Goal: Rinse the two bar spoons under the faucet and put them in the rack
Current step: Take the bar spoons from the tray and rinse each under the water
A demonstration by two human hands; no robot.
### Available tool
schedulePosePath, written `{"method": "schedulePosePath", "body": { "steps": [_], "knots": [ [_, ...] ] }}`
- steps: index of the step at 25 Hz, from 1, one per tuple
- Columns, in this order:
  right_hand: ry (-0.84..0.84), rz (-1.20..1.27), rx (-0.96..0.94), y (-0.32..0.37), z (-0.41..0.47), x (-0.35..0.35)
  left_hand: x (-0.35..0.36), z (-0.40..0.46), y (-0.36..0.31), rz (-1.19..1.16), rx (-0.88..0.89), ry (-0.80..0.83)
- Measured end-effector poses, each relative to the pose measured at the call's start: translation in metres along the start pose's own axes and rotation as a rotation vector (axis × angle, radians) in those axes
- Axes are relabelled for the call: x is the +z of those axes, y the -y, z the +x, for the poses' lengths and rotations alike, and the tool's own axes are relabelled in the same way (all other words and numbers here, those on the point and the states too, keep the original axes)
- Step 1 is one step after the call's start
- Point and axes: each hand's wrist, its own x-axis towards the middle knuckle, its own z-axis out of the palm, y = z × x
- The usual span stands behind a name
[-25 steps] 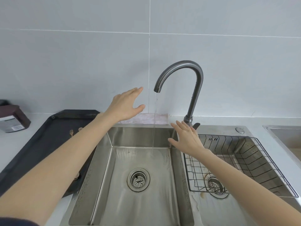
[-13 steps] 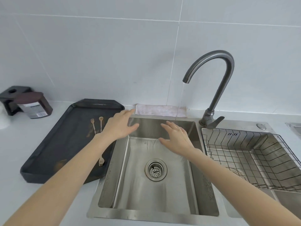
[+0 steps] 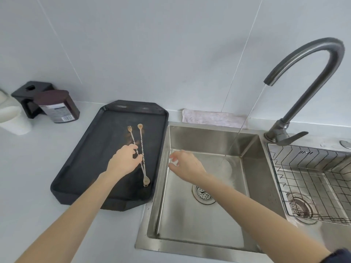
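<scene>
Two thin twisted bar spoons, one (image 3: pixel 132 137) and the other (image 3: pixel 141 138), lie crossed on a black tray (image 3: pixel 91 160) left of the sink. Each has a small fork at one end and a bowl at the other. My left hand (image 3: pixel 123 162) is down on their middles, thumb and forefinger touching the shafts where they cross; both spoons still lie flat. My right hand (image 3: pixel 187 166) hovers over the left side of the sink basin (image 3: pixel 190 221), fingers loosely curled, holding nothing. The dark faucet (image 3: pixel 313 54) runs a thin stream into the basin. The wire rack (image 3: pixel 303 168) sits in the right basin.
A pale cloth (image 3: pixel 212 118) lies behind the sink by the wall. At the back left of the counter stand a dark brown labelled container (image 3: pixel 57 107), a black holder (image 3: pixel 30 92) and a white object (image 3: pixel 9 114). The faucet lever (image 3: pixel 292 138) points right.
My view has swung left and down. My left hand moved from above the sink edge onto the spoons on the tray; my right hand shifted left over the basin.
</scene>
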Motion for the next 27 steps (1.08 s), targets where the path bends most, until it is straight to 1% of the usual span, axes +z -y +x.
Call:
{"method": "schedulePosePath", "body": {
  "steps": [3, 6, 9, 12, 14, 16, 21, 27],
  "knots": [
    [0.050, 0.028, 0.005, 0.019, 0.014, 0.018, 0.008, 0.008, 0.015, -0.029, -0.082, 0.012],
    [0.092, 0.032, 0.029, 0.033, 0.027, 0.035, 0.018, 0.014, 0.020, -0.047, -0.122, 0.081],
    [0.130, -0.059, 0.042, 0.043, 0.041, 0.052, 0.027, 0.019, 0.024, -0.081, -0.156, 0.132],
    [0.163, -0.210, 0.016, 0.048, 0.047, 0.064, 0.033, 0.023, 0.026, -0.123, -0.159, 0.146],
    [0.164, -0.292, -0.001, 0.051, 0.048, 0.070, 0.034, 0.024, 0.027, -0.137, -0.158, 0.145],
    [0.149, -0.314, 0.008, 0.052, 0.049, 0.074, 0.035, 0.025, 0.027, -0.142, -0.161, 0.149],
    [0.134, -0.236, 0.073, 0.048, 0.051, 0.073, 0.039, 0.029, 0.023, -0.246, -0.208, 0.168],
    [0.139, -0.005, 0.153, 0.044, 0.044, 0.065, 0.036, 0.023, 0.018, -0.402, -0.192, 0.139]
  ]
}}
